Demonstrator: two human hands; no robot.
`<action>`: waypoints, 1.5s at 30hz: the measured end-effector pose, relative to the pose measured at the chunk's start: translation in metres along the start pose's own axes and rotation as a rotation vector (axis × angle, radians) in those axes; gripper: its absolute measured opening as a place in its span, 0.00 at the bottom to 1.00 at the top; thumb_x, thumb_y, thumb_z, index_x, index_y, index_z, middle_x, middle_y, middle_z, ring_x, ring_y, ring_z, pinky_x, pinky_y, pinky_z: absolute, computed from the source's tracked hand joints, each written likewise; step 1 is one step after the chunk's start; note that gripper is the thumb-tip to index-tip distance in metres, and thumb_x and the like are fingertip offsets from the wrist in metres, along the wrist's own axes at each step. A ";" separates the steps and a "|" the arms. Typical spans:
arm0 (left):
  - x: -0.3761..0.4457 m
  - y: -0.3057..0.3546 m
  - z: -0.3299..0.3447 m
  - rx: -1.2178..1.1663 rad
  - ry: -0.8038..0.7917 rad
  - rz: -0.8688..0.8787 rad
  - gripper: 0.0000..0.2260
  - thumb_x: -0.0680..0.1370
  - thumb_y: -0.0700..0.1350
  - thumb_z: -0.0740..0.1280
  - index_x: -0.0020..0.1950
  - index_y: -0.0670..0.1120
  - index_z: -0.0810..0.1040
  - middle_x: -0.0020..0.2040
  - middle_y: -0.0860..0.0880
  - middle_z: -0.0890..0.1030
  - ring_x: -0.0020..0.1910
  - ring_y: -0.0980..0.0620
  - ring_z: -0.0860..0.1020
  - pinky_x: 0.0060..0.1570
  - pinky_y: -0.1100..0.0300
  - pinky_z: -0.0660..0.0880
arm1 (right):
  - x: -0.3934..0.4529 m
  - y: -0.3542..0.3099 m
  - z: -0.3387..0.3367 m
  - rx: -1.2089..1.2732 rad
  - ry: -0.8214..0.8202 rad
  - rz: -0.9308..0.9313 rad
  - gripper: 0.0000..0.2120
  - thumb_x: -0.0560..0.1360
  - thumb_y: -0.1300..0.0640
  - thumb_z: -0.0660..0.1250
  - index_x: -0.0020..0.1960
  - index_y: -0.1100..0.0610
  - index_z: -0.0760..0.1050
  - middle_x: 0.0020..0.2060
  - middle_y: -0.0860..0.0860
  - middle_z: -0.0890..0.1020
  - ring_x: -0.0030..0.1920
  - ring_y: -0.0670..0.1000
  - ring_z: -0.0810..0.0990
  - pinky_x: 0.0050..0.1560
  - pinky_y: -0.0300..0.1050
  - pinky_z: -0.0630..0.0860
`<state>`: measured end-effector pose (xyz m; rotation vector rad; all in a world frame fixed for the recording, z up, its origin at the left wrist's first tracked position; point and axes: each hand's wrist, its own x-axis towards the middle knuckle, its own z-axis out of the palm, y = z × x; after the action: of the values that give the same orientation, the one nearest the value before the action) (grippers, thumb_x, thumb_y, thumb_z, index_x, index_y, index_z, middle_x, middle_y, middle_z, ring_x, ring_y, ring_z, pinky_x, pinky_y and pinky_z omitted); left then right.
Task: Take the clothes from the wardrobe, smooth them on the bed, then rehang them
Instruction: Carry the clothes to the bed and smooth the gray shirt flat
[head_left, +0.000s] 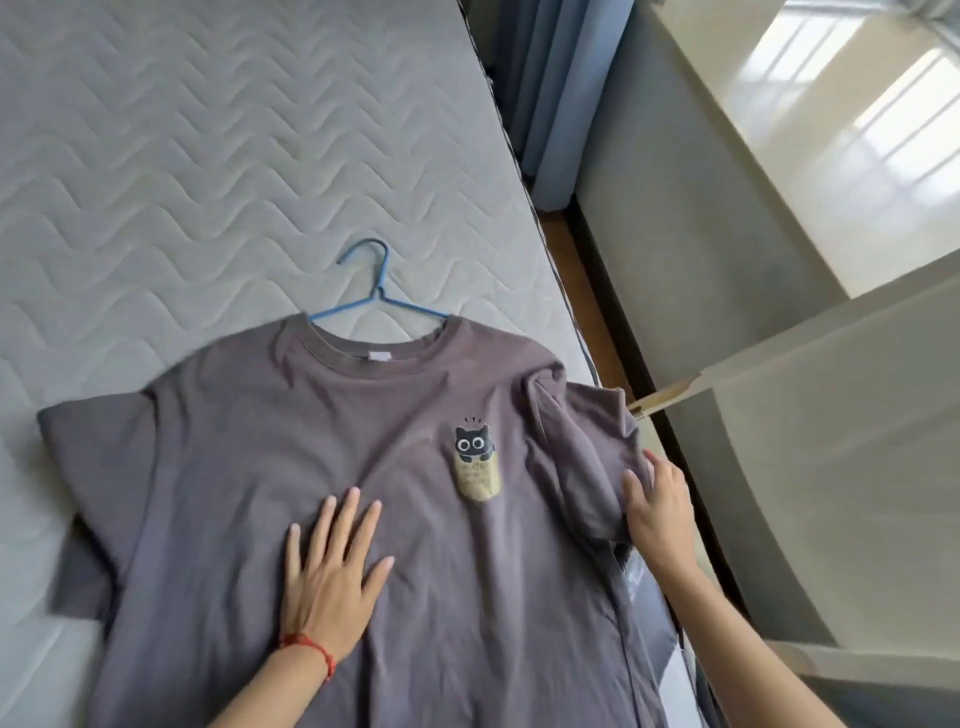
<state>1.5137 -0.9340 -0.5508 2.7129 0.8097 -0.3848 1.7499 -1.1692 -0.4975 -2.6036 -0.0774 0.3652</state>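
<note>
A grey-brown T-shirt (332, 447) with a small black cat print on the chest lies face up on the bed (171, 156). A blue hanger (375, 296) is still inside its neck, hook pointing up the mattress. My left hand (332, 577) presses flat on the shirt's front with fingers spread. My right hand (660, 514) rests on the hem of the sleeve at the bed's right edge, fingers straight along the cloth. The other sleeve lies spread out to the left.
The quilted mattress stretches away above and left of the shirt. A narrow strip of wooden floor (566, 249) runs along the bed's right side. Beyond it stand a beige cabinet (727, 208) and an open door panel (831, 415). Blue curtains (550, 93) hang at the top.
</note>
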 end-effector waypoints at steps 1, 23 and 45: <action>0.000 0.000 0.003 0.017 0.010 -0.005 0.30 0.77 0.62 0.38 0.70 0.50 0.64 0.71 0.47 0.69 0.70 0.48 0.62 0.64 0.42 0.58 | 0.005 0.001 0.003 0.084 -0.005 0.070 0.21 0.77 0.55 0.61 0.68 0.61 0.65 0.66 0.59 0.72 0.66 0.59 0.69 0.63 0.50 0.66; 0.002 -0.001 0.023 0.136 0.228 0.028 0.28 0.72 0.55 0.53 0.71 0.50 0.62 0.73 0.48 0.64 0.71 0.46 0.61 0.66 0.41 0.58 | 0.007 -0.039 0.051 -0.055 0.290 -0.202 0.25 0.71 0.58 0.65 0.67 0.61 0.65 0.68 0.60 0.68 0.70 0.60 0.64 0.69 0.53 0.59; 0.018 -0.172 -0.078 -0.265 0.675 -0.563 0.22 0.74 0.50 0.59 0.63 0.40 0.73 0.68 0.36 0.69 0.68 0.36 0.65 0.66 0.45 0.61 | -0.070 -0.118 0.178 -0.352 -0.017 -0.626 0.26 0.73 0.48 0.54 0.69 0.55 0.65 0.70 0.55 0.69 0.71 0.53 0.60 0.72 0.47 0.47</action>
<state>1.4440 -0.7608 -0.5174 2.3138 1.6669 0.5374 1.6360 -0.9902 -0.5715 -2.7300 -1.0129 0.1513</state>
